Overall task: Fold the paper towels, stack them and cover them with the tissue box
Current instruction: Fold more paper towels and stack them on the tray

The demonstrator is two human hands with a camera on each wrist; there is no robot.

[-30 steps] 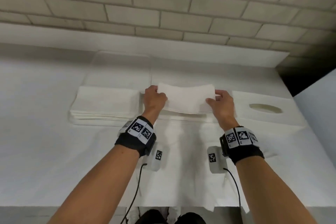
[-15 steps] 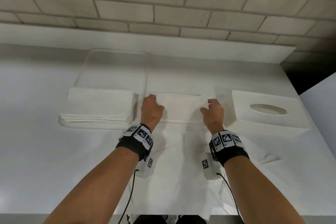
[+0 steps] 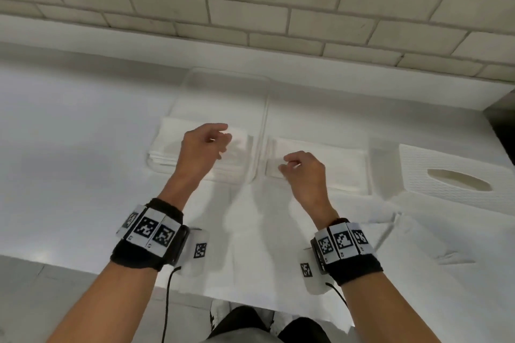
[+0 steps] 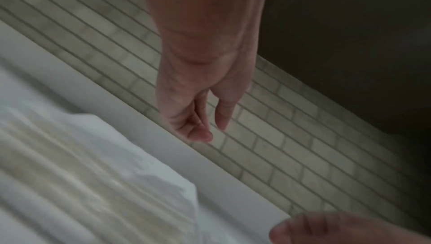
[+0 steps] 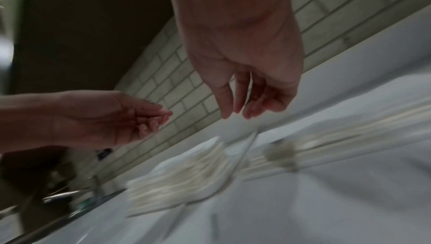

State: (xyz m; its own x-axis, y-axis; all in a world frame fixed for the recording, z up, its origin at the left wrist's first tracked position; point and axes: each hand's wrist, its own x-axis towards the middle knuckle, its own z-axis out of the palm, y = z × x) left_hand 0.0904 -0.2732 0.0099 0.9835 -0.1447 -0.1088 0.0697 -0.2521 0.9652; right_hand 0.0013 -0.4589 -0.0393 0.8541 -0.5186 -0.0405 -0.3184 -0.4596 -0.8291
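My left hand [image 3: 221,138] hovers over the left stack of paper towels [image 3: 167,145], its fingers loosely curled and holding nothing. My right hand [image 3: 287,164] hangs just above the left end of the folded towel pile [image 3: 340,170] in the middle, also without anything in it. The white tissue box [image 3: 457,172] with its oval slot stands to the right of that pile. In the left wrist view the left hand [image 4: 210,126] is lifted off the towel stack [image 4: 93,174]. The right wrist view shows the right hand [image 5: 235,113] above blurred towel edges [image 5: 186,174].
A large flat paper sheet [image 3: 264,237] covers the white table [image 3: 69,175] in front of the piles and hangs over its near edge. A clear tray [image 3: 225,92] lies behind the left stack. The brick wall [image 3: 250,8] closes the back.
Both hands have let go of the folded towel, which now lies on the middle pile. They lifted off it and shifted left, the left hand ending over the left stack.
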